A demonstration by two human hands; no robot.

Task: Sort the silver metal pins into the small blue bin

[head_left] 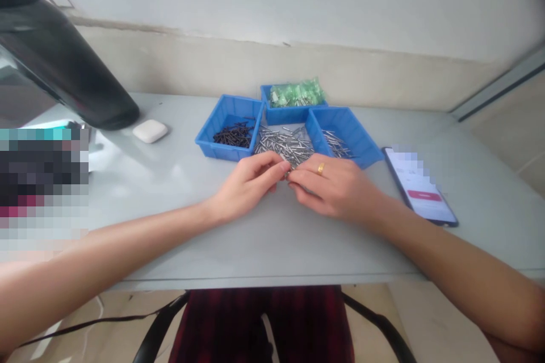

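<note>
My left hand and my right hand meet in front of a loose pile of thin silver metal pins. Both are closed in a pinch, fingertips nearly touching, around something small that the fingers mostly hide. A ring sits on one right finger. Left of the pile, a blue bin holds dark, screw-like pieces. On its right, another blue bin contains more silver pins. Behind the pile, a third blue bin carries a green plastic bag with small pieces inside.
A phone with a lit screen lies right of my right hand. At the left are a white rounded case and a tall dark bottle. A wall rises behind the grey table.
</note>
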